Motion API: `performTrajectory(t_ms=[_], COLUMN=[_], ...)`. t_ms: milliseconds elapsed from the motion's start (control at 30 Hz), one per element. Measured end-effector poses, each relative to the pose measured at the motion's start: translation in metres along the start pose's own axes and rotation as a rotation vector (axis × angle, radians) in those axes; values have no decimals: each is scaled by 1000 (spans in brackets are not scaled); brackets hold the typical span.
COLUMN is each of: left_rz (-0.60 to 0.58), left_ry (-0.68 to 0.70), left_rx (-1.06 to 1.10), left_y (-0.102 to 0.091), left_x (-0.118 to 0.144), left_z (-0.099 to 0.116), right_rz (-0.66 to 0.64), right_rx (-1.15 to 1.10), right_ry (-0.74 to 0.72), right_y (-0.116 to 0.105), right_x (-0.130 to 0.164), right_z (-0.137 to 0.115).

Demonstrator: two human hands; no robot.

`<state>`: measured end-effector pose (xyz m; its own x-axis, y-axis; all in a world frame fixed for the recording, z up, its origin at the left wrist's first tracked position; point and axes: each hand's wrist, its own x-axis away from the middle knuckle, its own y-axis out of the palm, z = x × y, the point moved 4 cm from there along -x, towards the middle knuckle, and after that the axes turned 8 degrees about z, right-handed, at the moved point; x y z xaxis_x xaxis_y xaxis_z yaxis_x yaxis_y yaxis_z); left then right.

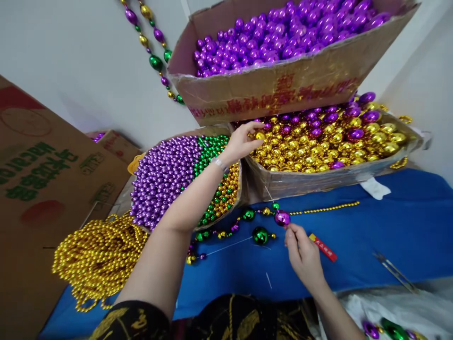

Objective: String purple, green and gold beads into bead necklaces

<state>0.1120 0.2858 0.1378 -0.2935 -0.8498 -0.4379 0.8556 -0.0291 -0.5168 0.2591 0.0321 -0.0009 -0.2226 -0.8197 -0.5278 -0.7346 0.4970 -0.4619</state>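
My left hand reaches over the left edge of a box of gold beads, its fingers apart and curved at the beads. Nothing shows held in it. Lower right, my right hand pinches at the underside of a large purple bead on a thin string. A small green bead sits just above it, and bare string runs up from there. The strand continues left through a gold bead and a green bead. Another green bead lies on the strand's other end.
A box of purple beads stands behind, above the gold ones. Left is a box of small purple, green and gold beads, then a heap of gold bead chains. Thread snips and a red packet lie on the blue cloth.
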Motion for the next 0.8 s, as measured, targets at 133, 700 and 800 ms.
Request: performTrajectory(t_ms=[133,700,800], left_rz=[-7,198,234], left_ry=[-353,-636,-594], left_rx=[749,1116,1083], left_y=[-9,-3,-5], left_x=[85,177,177], left_z=[8,-8,-9], right_rz=[4,-7,-6], right_rx=[-2,64,76], right_ry=[-74,-234,-234], right_y=[5,16,16], right_x=[4,14,14], right_z=[-9,-28,-28])
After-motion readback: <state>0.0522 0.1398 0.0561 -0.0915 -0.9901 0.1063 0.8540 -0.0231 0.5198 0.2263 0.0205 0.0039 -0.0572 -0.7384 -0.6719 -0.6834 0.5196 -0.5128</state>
